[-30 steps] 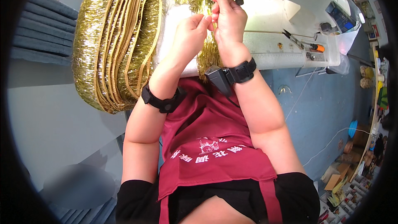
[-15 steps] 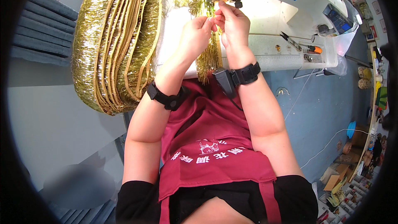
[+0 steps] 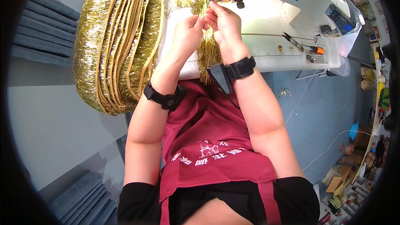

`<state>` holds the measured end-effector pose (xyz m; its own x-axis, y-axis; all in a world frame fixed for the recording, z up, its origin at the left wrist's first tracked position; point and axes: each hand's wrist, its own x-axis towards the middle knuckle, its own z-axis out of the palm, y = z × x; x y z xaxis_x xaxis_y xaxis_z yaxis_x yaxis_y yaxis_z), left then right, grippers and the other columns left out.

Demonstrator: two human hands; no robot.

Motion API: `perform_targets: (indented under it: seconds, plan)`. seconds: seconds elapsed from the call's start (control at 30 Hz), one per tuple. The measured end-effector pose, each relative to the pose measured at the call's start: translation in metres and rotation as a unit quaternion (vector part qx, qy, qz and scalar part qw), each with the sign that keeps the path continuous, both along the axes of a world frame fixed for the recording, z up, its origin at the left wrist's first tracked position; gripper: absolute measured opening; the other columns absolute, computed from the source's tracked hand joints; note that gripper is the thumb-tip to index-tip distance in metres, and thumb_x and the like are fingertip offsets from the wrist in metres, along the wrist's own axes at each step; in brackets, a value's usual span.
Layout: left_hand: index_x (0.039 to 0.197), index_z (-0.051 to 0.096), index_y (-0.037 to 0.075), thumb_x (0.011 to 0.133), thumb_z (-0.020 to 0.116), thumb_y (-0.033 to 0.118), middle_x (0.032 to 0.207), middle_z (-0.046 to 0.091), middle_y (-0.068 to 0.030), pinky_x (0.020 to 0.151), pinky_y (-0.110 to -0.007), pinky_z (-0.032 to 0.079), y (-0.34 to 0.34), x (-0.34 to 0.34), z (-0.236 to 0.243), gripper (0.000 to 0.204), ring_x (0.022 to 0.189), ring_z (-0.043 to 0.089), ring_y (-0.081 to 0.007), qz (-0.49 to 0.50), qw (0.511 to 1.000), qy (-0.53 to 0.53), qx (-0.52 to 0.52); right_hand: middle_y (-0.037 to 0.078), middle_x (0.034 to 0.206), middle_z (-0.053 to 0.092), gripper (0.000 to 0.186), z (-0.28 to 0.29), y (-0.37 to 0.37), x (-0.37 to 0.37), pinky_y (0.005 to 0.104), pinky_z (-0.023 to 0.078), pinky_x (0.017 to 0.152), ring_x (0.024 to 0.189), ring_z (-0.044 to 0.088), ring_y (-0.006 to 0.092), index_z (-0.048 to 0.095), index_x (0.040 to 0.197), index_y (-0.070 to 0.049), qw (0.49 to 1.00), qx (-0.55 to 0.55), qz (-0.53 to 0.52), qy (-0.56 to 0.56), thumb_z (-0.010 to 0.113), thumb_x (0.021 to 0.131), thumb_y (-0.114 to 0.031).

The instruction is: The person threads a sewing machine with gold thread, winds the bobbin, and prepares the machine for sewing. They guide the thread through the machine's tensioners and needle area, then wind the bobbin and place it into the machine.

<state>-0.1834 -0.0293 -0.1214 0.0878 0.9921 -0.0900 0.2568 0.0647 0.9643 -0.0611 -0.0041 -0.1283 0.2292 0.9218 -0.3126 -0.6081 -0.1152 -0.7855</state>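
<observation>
A strip of gold tinsel fringe (image 3: pixel 209 52) lies on the bed of a white sewing machine (image 3: pixel 291 16) and hangs over its front edge. My left hand (image 3: pixel 188 33) is closed in a pinch at the strip, left of the needle area. Close beside it, my right hand (image 3: pixel 225 21) has its thumb and fingers drawn together near the same strip. The fingertips of both hands almost meet. What exactly lies between them is too small to make out. Left of the hands stands a thick folded bundle of gold tinsel fringe (image 3: pixel 121 41) with yellow edging bands.
Thread snips (image 3: pixel 293 41) and an orange-handled tool (image 3: pixel 316 50) lie on the machine bed at right. A blue control panel (image 3: pixel 339 18) sits at the machine's right end. Blue folded fabric (image 3: pixel 46 29) is at far left, and cardboard boxes (image 3: pixel 339 177) stand lower right.
Both hands have shifted slightly left, the right one more so. They stay close together at the tinsel strip. A blurred round shape at lower left is gone.
</observation>
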Motion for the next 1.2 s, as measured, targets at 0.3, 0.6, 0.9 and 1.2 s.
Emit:
perform_targets:
  seconds: [0.3, 0.6, 0.9, 1.2]
  plan:
    - [0.084, 0.067, 0.004, 0.105, 0.056, 0.027, 0.062, 0.051, 0.0024, 0.052, -0.027, 0.036, 0.009, 0.013, -0.012, 0.033, 0.056, 0.044, -0.0068, -0.025, 0.999, 0.047, 0.012, 0.013, 0.071, 0.070, 0.019, -0.005, 0.014, 0.019, 0.0291, 0.059, 0.053, 0.058, 0.071, 0.0199, 0.069, 0.080, 0.007, 0.985, 0.016, -0.032, -0.168, 0.073, 0.091, -0.009]
    - [0.087, 0.068, 0.000, 0.105, 0.056, 0.025, 0.064, 0.056, -0.0076, 0.060, -0.034, 0.045, -0.012, 0.024, 0.009, 0.033, 0.060, 0.052, -0.0153, -0.086, 0.986, 0.111, 0.085, 0.014, 0.068, 0.069, 0.017, -0.006, 0.013, 0.053, 0.0311, 0.059, 0.051, 0.055, 0.069, 0.0186, 0.062, 0.074, 0.004, 0.937, 0.029, -0.031, -0.346, 0.066, 0.088, -0.004]
    - [0.093, 0.069, -0.001, 0.103, 0.056, 0.019, 0.081, 0.068, -0.0199, 0.074, -0.042, 0.051, -0.018, 0.015, 0.007, 0.026, 0.080, 0.066, -0.0383, -0.133, 0.960, 0.196, 0.148, 0.014, 0.067, 0.069, 0.011, -0.029, 0.032, 0.075, 0.0302, 0.053, 0.048, 0.052, 0.066, 0.0173, 0.061, 0.073, 0.002, 0.810, 0.083, -0.073, -0.576, 0.061, 0.084, 0.001]
    - [0.148, 0.048, 0.006, 0.095, 0.053, -0.002, 0.119, 0.066, -0.0109, 0.072, -0.027, 0.051, 0.009, 0.037, 0.008, 0.054, 0.087, 0.063, -0.0175, -0.065, 0.997, -0.026, -0.017, 0.013, 0.067, 0.069, 0.012, -0.018, 0.012, 0.077, 0.0294, 0.054, 0.049, 0.052, 0.066, 0.0149, 0.060, 0.074, 0.000, 0.850, 0.017, -0.023, -0.525, 0.060, 0.085, -0.001]
